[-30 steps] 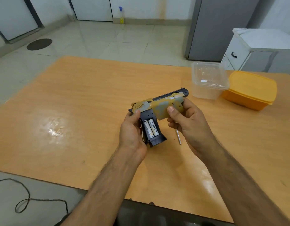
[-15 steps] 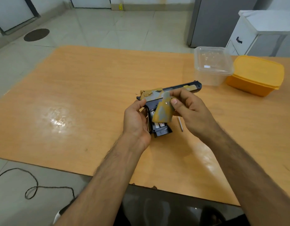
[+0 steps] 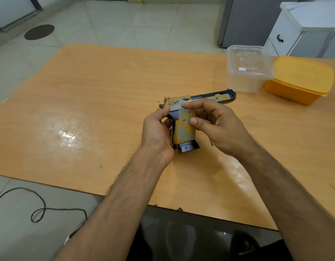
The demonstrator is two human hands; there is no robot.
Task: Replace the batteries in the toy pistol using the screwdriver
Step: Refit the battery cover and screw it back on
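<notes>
The toy pistol lies long-ways toward the table's far right corner, handle toward the near edge. The left hand wraps its handle. The right hand pinches the yellow cover.

Your left hand curls at frame centre (thumb up top); your right hand pinches beside it, forearms reaching in from the lower edge.

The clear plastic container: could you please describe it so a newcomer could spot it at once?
Look to the far right part of the wooden table. Two lidded tubs sit there side by side, just beyond the muzzle of the toy pistol. The clear plastic container is the see-through one on the left; its neighbour, the orange container, is opaque.
</notes>
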